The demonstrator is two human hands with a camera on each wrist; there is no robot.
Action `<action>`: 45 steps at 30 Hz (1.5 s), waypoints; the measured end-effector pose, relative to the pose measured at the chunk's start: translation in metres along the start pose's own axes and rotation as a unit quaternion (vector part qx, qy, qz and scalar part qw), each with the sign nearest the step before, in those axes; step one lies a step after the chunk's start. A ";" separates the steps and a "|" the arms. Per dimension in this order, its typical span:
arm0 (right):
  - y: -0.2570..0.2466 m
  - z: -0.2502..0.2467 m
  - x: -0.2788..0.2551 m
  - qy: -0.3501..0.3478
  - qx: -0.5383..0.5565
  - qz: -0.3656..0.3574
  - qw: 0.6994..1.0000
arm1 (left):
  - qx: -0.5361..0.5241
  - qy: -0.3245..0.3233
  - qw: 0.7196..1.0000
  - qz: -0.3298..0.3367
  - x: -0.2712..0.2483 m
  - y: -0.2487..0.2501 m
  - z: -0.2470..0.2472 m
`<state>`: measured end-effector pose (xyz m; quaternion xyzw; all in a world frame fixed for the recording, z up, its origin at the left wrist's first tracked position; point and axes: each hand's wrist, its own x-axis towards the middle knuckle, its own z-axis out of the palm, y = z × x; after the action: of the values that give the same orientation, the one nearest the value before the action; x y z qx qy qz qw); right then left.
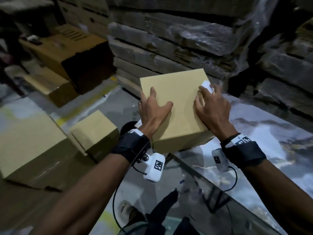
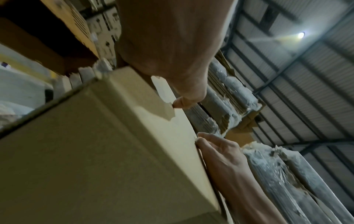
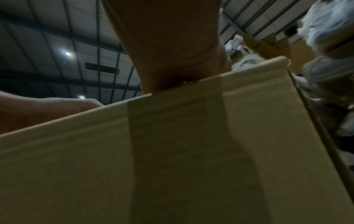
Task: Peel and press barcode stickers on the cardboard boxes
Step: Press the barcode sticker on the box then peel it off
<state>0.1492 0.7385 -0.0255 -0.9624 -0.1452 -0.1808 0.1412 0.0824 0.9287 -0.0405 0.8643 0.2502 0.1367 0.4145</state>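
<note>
I see the left hand (image 1: 153, 107) spread flat on the cardboard box (image 1: 177, 92), gripping nothing. Right hand (image 1: 210, 106) fingers curl, pinching a white sticker (image 1: 208, 86) at the box's right edge.

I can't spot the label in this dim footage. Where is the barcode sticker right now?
In the head view, the white sticker sits at the right edge of the cardboard box top, under the right hand fingers; the left hand rests on the box's left side.
</note>
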 end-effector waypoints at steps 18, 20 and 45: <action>-0.281 0.108 0.063 -0.078 0.088 -0.163 0.980 | -0.017 0.176 0.975 -0.134 0.084 -0.187 -0.186; -0.296 0.121 0.067 -0.090 0.099 -0.168 0.977 | -0.016 0.168 0.976 -0.141 0.091 -0.201 -0.195; -0.404 0.322 0.177 -0.256 0.175 -0.250 0.917 | 0.036 0.106 0.939 -0.326 0.249 -0.316 -0.218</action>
<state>0.2724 1.2538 -0.1558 -0.8677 -0.4421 0.0710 0.2159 0.0934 1.3739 -0.1459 0.7303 0.5651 0.0762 0.3761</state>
